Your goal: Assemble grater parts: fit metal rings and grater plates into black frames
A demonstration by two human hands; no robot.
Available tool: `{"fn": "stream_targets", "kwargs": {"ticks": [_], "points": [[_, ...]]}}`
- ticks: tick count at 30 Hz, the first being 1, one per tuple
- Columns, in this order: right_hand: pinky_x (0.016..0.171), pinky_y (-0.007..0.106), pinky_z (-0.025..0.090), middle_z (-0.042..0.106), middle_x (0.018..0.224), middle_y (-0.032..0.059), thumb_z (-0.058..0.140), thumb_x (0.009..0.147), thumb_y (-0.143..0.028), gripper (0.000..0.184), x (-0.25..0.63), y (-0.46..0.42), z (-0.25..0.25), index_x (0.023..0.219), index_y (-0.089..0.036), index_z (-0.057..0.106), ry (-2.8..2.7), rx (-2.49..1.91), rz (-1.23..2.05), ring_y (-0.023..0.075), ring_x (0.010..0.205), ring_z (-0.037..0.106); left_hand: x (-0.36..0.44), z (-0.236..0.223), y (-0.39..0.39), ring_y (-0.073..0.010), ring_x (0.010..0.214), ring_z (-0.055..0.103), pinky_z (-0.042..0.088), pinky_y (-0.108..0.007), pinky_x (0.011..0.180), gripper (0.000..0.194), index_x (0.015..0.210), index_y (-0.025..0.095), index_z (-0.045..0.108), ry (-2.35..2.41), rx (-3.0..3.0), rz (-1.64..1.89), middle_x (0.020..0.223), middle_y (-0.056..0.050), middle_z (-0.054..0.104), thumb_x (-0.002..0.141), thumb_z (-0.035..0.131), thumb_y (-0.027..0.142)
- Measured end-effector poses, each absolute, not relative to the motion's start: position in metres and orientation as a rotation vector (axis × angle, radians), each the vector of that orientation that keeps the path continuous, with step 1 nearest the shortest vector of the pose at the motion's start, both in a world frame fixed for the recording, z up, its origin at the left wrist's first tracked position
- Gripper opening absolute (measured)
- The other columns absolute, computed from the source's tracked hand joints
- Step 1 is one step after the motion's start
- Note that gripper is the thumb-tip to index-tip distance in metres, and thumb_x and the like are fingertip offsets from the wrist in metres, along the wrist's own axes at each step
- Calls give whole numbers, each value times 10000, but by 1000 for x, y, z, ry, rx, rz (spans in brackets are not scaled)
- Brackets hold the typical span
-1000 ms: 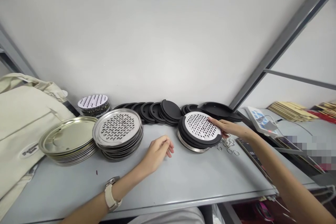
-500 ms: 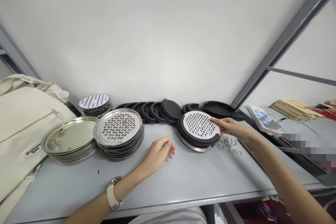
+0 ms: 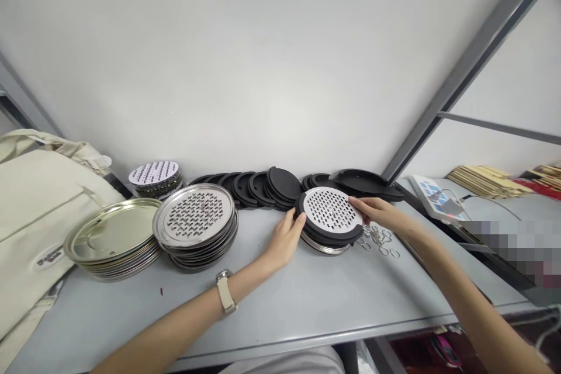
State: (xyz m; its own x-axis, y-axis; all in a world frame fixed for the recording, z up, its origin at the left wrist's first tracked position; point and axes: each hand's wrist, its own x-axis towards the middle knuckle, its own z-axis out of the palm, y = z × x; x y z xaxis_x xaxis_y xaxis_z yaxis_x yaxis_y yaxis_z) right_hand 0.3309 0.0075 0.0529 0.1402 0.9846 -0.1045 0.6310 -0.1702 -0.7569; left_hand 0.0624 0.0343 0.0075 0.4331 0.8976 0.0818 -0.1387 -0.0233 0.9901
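Note:
A round perforated steel grater plate in a black rim (image 3: 331, 210) lies on top of a stack of black rings, with a steel plate edge (image 3: 323, 247) showing beneath. My left hand (image 3: 286, 238) grips the rim's left side, its fingers curled against the black edge. My right hand (image 3: 374, 211) holds the opposite side, its fingertips resting on the steel face near the rim. A watch (image 3: 225, 294) sits on my left wrist. The underside of the plate is hidden.
On the grey table (image 3: 307, 304) stand a stack of perforated steel plates (image 3: 194, 219), brass-toned trays (image 3: 111, 234), white perforated discs (image 3: 154, 175) and a row of black rings (image 3: 249, 190). Loose metal rings (image 3: 377, 239) lie right of my right hand. A cream bag (image 3: 44, 210) lies at left.
My left hand has moved right from the table to the plate's black rim. The plate has shifted slightly left between my hands.

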Motion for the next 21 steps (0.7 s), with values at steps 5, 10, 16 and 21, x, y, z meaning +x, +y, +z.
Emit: {"fn": "stream_targets", "kwargs": {"ticks": [5, 10, 16, 21], "points": [[548, 276, 413, 582, 574, 14, 492, 789, -713, 556, 325, 2, 55, 618, -193, 588, -1511, -1908, 758, 170, 562, 522, 74, 14, 19, -274, 1239, 494, 358, -423, 1071, 508, 1308, 190, 468, 693, 1404, 1002, 1308, -130, 566, 863, 599, 396], [536, 287, 416, 647, 628, 56, 436, 807, -711, 586, 315, 8, 52, 648, -176, 617, -1425, -2032, 695, 217, 621, 589, 85, 10, 20, -283, 1192, 525, 401, -430, 1036, 596, 1308, 197, 446, 732, 1415, 978, 1261, -137, 583, 776, 701, 281], [566, 281, 406, 649, 610, 40, 450, 811, -679, 563, 310, 19, 43, 634, -171, 617, -1460, -2070, 574, 220, 632, 600, 93, -4, 34, -247, 1092, 588, 446, -403, 979, 466, 1190, 167, 477, 792, 1354, 966, 1189, -146, 607, 771, 679, 191], [588, 295, 382, 648, 616, 51, 435, 831, -658, 543, 307, 19, 43, 595, -193, 587, -1496, -2111, 453, 243, 667, 599, 94, -3, 40, -235, 989, 626, 483, -390, 906, 365, 1114, 137, 503, 848, 1308, 958, 1104, -156, 635, 787, 658, 185]]}}
